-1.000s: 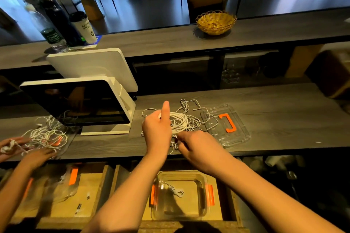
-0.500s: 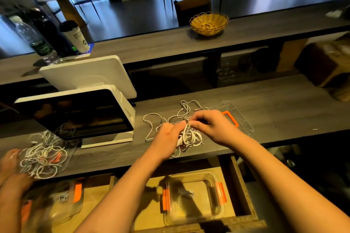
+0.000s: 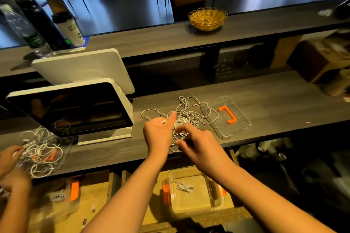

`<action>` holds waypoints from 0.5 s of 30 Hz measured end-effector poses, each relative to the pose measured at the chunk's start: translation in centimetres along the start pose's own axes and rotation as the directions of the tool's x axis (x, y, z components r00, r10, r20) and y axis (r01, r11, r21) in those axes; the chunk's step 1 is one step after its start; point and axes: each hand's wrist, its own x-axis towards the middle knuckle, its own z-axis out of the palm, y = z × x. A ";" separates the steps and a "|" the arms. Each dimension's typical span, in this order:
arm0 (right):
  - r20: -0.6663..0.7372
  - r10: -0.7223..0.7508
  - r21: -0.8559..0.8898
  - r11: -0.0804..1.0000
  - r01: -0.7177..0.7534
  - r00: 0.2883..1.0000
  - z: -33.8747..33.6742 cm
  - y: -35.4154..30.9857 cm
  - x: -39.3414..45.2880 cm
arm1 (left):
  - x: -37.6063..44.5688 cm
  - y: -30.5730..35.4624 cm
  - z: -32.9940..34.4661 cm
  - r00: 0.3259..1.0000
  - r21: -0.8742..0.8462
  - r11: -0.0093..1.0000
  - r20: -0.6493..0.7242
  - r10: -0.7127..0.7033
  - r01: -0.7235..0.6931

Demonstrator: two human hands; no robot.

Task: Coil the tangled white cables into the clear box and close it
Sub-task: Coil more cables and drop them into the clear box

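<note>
- The left hand (image 3: 158,134) is at the near edge of the grey surface (image 3: 265,100), on the pile of tangled white cables (image 3: 186,117). Its pointer finger sticks out straight. The other fingers curl, and a white bit of cable shows by them, so its grip looks closed on the cables.
- The right hand (image 3: 198,142) is just beside the left hand, over the near part of the pile. Its fingers bend down toward the cables. I cannot tell if its grip has hold of any cable.
- The cables spread out from the hands toward the far edge. Some loops lie on the clear lid (image 3: 227,119).
- The clear lid lies flat on the surface, to the right of the pile. It has an orange handle (image 3: 227,114) on it.
- The clear box (image 3: 193,193) sits lower down, under the near edge of the surface, in a wooden drawer (image 3: 98,195). It is open. It has orange clips on its sides, and one small coiled cable (image 3: 185,187) lies inside.
- A white screen (image 3: 72,108) stands on the left part of the surface.
- At the left edge, another person's hands (image 3: 9,159) touch a second pile of cables (image 3: 41,153).
- A yellow basket (image 3: 207,18) sits on the higher shelf behind.
</note>
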 end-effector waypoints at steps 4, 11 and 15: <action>0.110 0.162 0.428 0.883 -0.194 0.981 -1.5 -0.5 0.8 | -0.6 -0.1 0.1 0.973 -0.097 0.994 0.227 -0.031 0.055; 0.098 0.017 0.113 0.993 -0.029 0.995 -3.9 0.2 1.6 | -1.5 0.4 0.2 0.919 -0.013 0.999 0.393 0.038 -0.036; -0.090 -0.038 -0.185 0.982 0.020 0.995 -4.4 0.1 2.4 | -2.6 1.1 0.9 0.942 -0.025 0.996 0.324 0.089 -0.086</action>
